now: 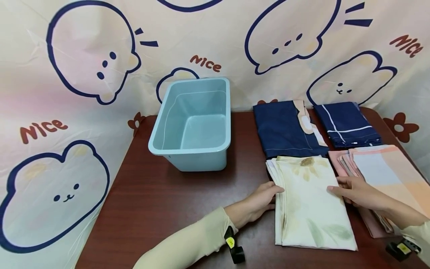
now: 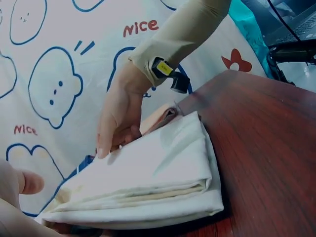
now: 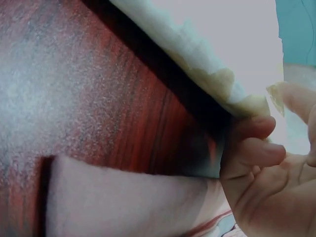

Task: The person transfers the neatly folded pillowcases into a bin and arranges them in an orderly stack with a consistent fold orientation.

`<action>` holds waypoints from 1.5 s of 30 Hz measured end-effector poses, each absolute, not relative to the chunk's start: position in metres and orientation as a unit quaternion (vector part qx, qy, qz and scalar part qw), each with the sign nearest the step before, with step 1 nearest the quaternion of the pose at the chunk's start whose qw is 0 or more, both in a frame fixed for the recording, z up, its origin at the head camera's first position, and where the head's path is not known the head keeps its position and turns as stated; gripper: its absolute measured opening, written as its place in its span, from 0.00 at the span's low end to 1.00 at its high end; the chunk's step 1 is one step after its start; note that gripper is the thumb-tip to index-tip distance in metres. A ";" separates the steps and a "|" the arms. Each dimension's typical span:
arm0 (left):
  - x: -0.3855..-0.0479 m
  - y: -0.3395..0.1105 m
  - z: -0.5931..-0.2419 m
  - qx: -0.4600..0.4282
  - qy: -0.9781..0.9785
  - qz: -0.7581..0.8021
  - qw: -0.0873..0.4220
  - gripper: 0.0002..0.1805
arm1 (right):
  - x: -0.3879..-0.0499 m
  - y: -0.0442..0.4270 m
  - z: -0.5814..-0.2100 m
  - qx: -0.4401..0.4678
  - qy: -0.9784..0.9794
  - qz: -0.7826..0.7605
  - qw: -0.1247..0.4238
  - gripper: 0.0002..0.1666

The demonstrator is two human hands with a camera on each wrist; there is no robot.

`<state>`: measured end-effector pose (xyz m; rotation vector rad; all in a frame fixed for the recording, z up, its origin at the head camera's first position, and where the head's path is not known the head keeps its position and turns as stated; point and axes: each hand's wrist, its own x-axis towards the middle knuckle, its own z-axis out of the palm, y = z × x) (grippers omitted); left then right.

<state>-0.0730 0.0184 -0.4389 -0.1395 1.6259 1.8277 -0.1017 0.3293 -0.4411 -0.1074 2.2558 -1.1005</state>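
A folded cream cloth [image 1: 312, 205] with a flower and leaf print lies at the front right, its layered edge facing left. My left hand [image 1: 256, 201] grips that left edge, thumb on top and fingers underneath. On the opposite edge, my right hand [image 1: 364, 192] pinches the cloth between thumb and fingers. In the right wrist view the fingertips of the right hand [image 3: 276, 163] curl under the cloth [image 3: 232, 44], and a dark gap shows beneath its edge. The left wrist view shows the cloth's thick folds [image 2: 163, 182], with part of the left hand [image 2: 17, 192] at the side.
A light blue tub [image 1: 189, 162] stands at the back left of the dark red table [image 1: 151, 216]. Behind the cream cloth lies a folded navy cloth [image 1: 280, 130], with another navy cloth [image 1: 349, 123] to its right. A pink and orange checked cloth [image 1: 386, 164] lies at the right.
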 end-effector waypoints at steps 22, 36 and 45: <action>-0.073 0.017 -0.455 0.056 0.753 0.603 0.260 0.47 | -0.090 0.330 -0.456 -0.157 0.861 -0.430 0.223 0.44; -0.066 0.014 -0.451 0.053 0.725 0.630 0.274 0.49 | -0.086 0.329 -0.455 -0.164 0.832 -0.483 0.216 0.28; -0.062 0.011 -0.440 0.049 0.716 0.638 0.277 0.52 | -0.083 0.322 -0.444 -0.160 0.830 -0.494 0.204 0.34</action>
